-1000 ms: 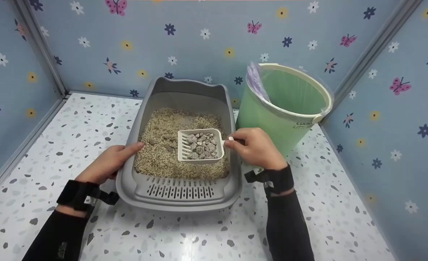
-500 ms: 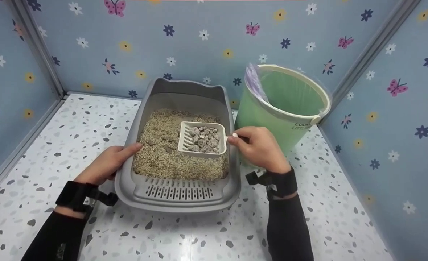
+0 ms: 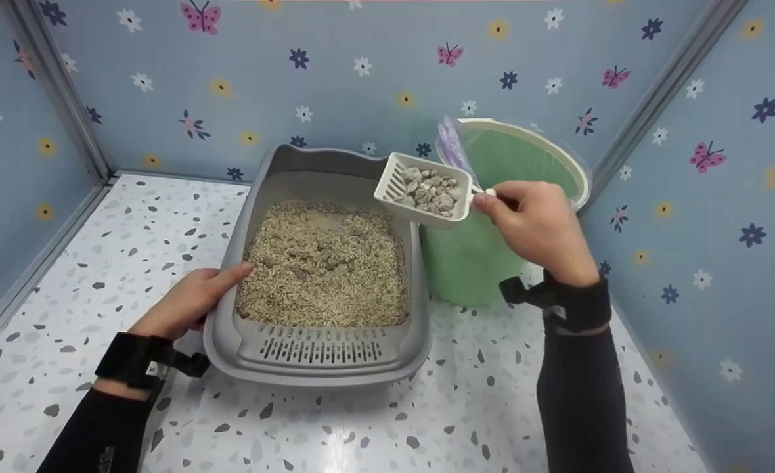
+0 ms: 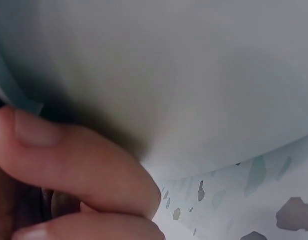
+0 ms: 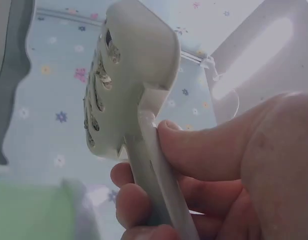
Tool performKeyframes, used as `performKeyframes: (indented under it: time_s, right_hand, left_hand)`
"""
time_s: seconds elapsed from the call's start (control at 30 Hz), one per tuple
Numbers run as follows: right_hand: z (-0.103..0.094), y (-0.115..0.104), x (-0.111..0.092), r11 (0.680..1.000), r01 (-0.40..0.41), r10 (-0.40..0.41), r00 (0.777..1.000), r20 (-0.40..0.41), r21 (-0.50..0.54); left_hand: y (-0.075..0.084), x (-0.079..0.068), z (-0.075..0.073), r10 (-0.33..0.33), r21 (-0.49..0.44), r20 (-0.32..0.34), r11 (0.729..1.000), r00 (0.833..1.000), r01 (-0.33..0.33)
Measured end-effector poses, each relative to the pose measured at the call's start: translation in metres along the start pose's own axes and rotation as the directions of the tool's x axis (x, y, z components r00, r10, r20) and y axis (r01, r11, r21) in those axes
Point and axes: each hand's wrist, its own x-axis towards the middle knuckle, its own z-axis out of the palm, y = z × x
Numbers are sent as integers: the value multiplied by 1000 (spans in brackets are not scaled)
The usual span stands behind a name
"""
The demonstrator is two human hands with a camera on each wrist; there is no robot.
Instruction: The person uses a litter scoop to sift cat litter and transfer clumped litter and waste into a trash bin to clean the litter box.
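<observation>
My right hand (image 3: 537, 226) grips the handle of a white slotted litter scoop (image 3: 417, 215), thumb on top. Grey clumps (image 3: 430, 190) fill the scoop, which overlaps the litter box's right rim and the bin's left side in the head view. From below, in the right wrist view, the scoop (image 5: 138, 55) shows its slots with clumps behind them. My left hand (image 3: 194, 295) holds the left rim of the grey litter box (image 3: 220, 335), its thumb over the edge. Curled fingers (image 4: 93, 167) lie against the box's underside in the left wrist view. Tan litter (image 3: 328, 289) covers the box's floor.
A green bin (image 3: 469, 263) stands right of the litter box, lined with a clear bag whose purple part (image 3: 452, 143) hangs over the rim. Blue flowered walls (image 3: 335, 85) enclose the speckled white floor (image 3: 466, 401) at the back and both sides.
My right hand has lifted the loaded scoop up and to the right, from over the litter toward the bin. My left hand stays on the box's rim.
</observation>
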Motion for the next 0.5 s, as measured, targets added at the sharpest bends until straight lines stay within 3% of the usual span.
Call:
performKeyframes:
  time_s: [0.2, 0.5]
  right_hand:
    - [-30, 7, 16, 994, -101, 99, 994, -38, -39]
    - [-51, 27, 31, 971, -211, 200, 975, -101, -111]
  left_hand:
    - [-3, 1, 0, 8, -3, -3, 1000, 1000, -8]
    - [-3, 1, -1, 10, -11, 0, 1000, 1000, -10]
